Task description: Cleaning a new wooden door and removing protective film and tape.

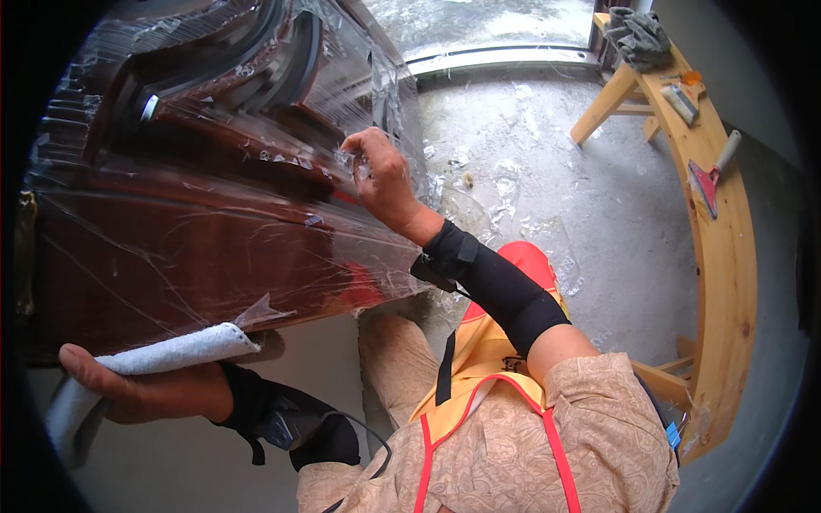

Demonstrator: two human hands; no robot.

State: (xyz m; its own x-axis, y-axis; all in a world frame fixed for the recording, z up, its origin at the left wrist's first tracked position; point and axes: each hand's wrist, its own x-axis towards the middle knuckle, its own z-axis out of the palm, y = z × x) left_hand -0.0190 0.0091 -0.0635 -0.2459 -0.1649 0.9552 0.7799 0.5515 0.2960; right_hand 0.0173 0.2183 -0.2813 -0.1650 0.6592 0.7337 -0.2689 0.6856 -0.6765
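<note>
A dark red-brown panelled door (192, 256), glossy and partly covered in torn clear plastic film (346, 237), fills the left of the view. My right hand (385, 176) is raised in front of its moulded part, fingers curled and pinching a crumpled bit of clear film (353, 160). At the lower left, my left hand (154, 391) grips a folded light-grey cloth (186, 349) against the door's near edge. The cloth hangs down beyond the thumb. A torn flap of film sticks up beside the cloth. Small film scraps cling to the mouldings.
At the right stands a wooden bench (725, 276). It carries a bunched grey cloth (638, 38), a brush (683, 102) and a red-headed scraper with a grey handle (709, 183). Film scraps (507, 186) litter the concrete floor (616, 218). A metal threshold (500, 59) lies at the top.
</note>
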